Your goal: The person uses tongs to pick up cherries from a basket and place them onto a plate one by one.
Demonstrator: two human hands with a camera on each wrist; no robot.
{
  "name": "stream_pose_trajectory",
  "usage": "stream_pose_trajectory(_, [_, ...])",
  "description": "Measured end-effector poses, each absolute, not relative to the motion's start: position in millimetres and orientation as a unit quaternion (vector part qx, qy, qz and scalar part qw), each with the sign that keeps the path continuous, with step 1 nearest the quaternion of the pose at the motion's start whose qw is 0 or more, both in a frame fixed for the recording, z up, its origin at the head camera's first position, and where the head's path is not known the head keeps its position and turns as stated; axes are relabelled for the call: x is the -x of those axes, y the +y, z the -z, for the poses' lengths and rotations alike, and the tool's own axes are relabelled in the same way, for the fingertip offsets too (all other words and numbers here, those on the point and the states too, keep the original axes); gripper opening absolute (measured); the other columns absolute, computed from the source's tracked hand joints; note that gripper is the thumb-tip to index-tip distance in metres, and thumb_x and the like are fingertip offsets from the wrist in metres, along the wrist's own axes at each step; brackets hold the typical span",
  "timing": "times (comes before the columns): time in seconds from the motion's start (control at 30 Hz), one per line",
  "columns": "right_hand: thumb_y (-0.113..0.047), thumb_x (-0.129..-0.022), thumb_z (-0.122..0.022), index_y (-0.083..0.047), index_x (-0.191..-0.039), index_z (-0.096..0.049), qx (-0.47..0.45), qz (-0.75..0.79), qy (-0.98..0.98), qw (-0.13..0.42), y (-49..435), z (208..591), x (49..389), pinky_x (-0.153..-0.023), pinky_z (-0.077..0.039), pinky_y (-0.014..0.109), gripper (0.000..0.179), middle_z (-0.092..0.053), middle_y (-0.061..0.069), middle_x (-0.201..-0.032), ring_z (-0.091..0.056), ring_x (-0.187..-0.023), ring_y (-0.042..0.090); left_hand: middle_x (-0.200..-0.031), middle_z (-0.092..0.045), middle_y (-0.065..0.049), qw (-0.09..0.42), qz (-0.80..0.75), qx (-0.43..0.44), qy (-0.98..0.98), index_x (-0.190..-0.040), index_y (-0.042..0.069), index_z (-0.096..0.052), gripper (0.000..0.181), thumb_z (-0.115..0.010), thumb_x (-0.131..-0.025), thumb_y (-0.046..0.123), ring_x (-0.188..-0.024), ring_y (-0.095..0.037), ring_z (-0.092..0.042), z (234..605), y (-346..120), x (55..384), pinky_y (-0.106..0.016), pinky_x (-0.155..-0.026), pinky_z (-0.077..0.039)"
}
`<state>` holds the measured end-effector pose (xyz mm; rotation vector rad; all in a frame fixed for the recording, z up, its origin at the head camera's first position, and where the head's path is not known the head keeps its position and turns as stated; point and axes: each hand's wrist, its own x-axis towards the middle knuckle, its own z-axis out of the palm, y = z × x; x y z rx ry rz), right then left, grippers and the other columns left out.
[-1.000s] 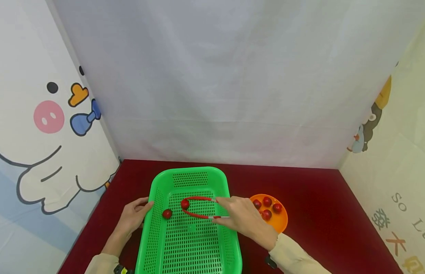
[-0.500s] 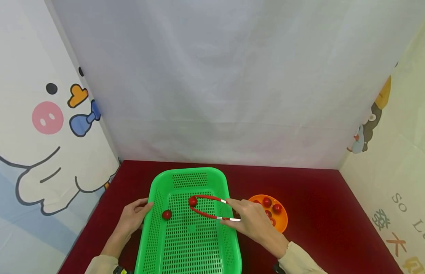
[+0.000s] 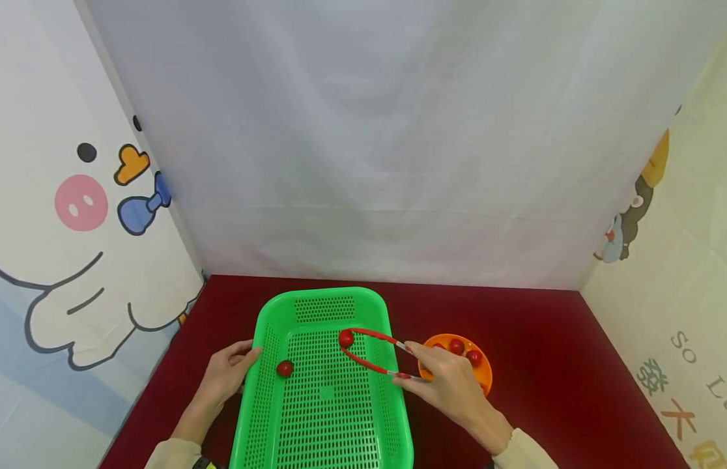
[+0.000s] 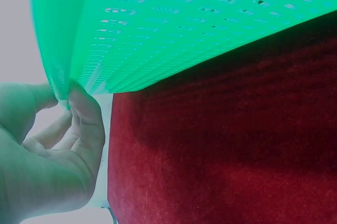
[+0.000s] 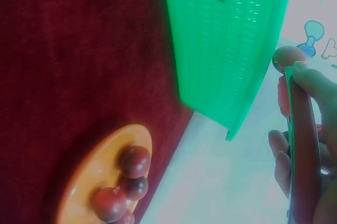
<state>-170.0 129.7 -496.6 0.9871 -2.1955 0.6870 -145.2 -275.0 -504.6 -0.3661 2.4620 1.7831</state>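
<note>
My left hand (image 3: 228,371) pinches the left rim of a green perforated plastic basket (image 3: 370,303) between thumb and fingers. The right hand (image 3: 448,384) holds red-tipped tongs (image 3: 366,363) with a thumb on one arm and fingers on the other. Between the tong tips is a round red fruit (image 3: 346,338), over the basket and, in the right wrist view, near the height of its rim. Another red fruit (image 3: 285,369) lies on the basket floor at the left. Just beyond the right hand sits an orange plate (image 3: 484,375) bearing several more, partly hidden by that hand.
A dark red cloth (image 3: 539,365) covers the table. White fabric (image 3: 363,163) hangs along the back, with printed cartoon panels at left and right. The basket's right wall (image 5: 210,45) stands between its inside and the plate.
The right hand has drawn back to the right, carrying the tongs and the fruit toward the basket's right side. My left hand stays on the rim, and the other fruit keeps its place.
</note>
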Motion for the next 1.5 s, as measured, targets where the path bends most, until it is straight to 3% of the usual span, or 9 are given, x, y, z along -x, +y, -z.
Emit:
stream_pose_trajectory(0.07, [-0.033,-0.064,-0.099,-0.005,-0.116,-0.076,-0.367,-0.258,-0.836,0.316,133,498,169,-0.051,-0.029,0.009,0.063,-0.06,-0.009,-0.071,-0.034,-0.059,0.0,-0.106,-0.073,-0.016,0.043,-0.583,0.122,0.802,-0.148,-0.004,-0.048,0.055,-0.06,-0.107,0.03,-0.074,-0.022,-0.071,504,-276,145,-0.036,-0.062,-0.06])
stream_pose_trajectory(0.2, [-0.033,-0.065,-0.099,-0.005,-0.116,-0.076,-0.358,-0.257,-0.841,0.315,139,500,167,-0.056,-0.046,0.012,0.063,-0.074,-0.002,-0.088,-0.051,-0.062,0.003,-0.107,-0.073,-0.017,0.047,-0.583,0.125,0.802,-0.148,-0.005,-0.047,0.056,-0.06,-0.107,0.031,-0.075,-0.022,-0.071,504,-276,144,-0.037,-0.063,-0.06])
stream_pose_trajectory(0.37, [-0.035,-0.07,-0.097,-0.005,-0.115,-0.075,-0.352,-0.269,-0.838,0.317,147,503,165,-0.062,-0.055,0.019,0.059,-0.074,-0.003,-0.086,-0.062,-0.067,0.007,-0.109,-0.072,-0.019,0.041,-0.583,0.123,0.802,-0.148,-0.005,-0.047,0.056,-0.06,-0.107,0.03,-0.076,-0.023,-0.072,505,-276,143,-0.038,-0.064,-0.061])
stream_pose_trajectory(0.6, [-0.035,-0.066,-0.098,-0.008,-0.115,-0.075,-0.329,-0.267,-0.843,0.33,159,506,160,-0.059,-0.054,0.02,0.061,-0.071,-0.006,-0.082,-0.059,-0.064,0.008,-0.113,-0.071,-0.022,0.036,-0.582,0.119,0.803,-0.149,-0.006,-0.046,0.056,-0.059,-0.107,0.03,-0.074,-0.021,-0.071,509,-276,143,-0.038,-0.063,-0.06])
stream_pose_trajectory(0.83, [-0.059,-0.085,-0.077,-0.007,-0.116,-0.076,-0.309,-0.274,-0.847,0.336,171,509,155,-0.058,-0.056,0.02,0.061,-0.075,-0.001,-0.088,-0.059,-0.066,0.006,-0.114,-0.071,-0.021,0.034,-0.579,0.123,0.805,-0.149,-0.004,-0.047,0.055,-0.059,-0.107,0.03,-0.073,-0.02,-0.07,508,-275,141,-0.037,-0.063,-0.06])
stream_pose_trajectory(0.97, [-0.047,-0.077,-0.09,-0.007,-0.117,-0.076,-0.304,-0.278,-0.845,0.342,181,510,153,-0.057,-0.053,0.017,0.058,-0.073,-0.003,-0.085,-0.056,-0.065,0.003,-0.113,-0.071,-0.022,0.033,-0.578,0.12,0.806,-0.149,-0.005,-0.047,0.055,-0.059,-0.107,0.029,-0.073,-0.02,-0.07,508,-274,142,-0.037,-0.063,-0.06])
stream_pose_trajectory(1.27, [-0.033,-0.065,-0.099,-0.007,-0.117,-0.077,-0.285,-0.254,-0.856,0.348,199,508,148,-0.058,-0.055,0.019,0.063,-0.072,0.0,-0.081,-0.062,-0.063,0.007,-0.112,-0.071,-0.02,0.032,-0.58,0.124,0.805,-0.148,-0.004,-0.048,0.052,-0.058,-0.108,0.027,-0.075,-0.021,-0.071,507,-274,144,-0.037,-0.065,-0.06])
stream_pose_trajectory(1.37, [-0.042,-0.071,-0.094,-0.006,-0.115,-0.077,-0.279,-0.248,-0.859,0.351,204,508,146,-0.056,-0.052,0.016,0.06,-0.07,0.0,-0.077,-0.058,-0.061,0.006,-0.111,-0.071,-0.02,0.032,-0.583,0.123,0.802,-0.148,-0.004,-0.048,0.053,-0.059,-0.107,0.028,-0.075,-0.022,-0.072,506,-274,144,-0.038,-0.065,-0.06])
stream_pose_trajectory(1.5, [-0.062,-0.086,-0.073,-0.006,-0.113,-0.077,-0.27,-0.254,-0.864,0.342,211,510,142,-0.051,-0.042,0.011,0.063,-0.064,-0.003,-0.072,-0.047,-0.06,0.001,-0.111,-0.071,-0.02,0.031,-0.586,0.123,0.8,-0.148,-0.004,-0.048,0.053,-0.059,-0.107,0.028,-0.075,-0.022,-0.072,506,-273,143,-0.038,-0.065,-0.061])
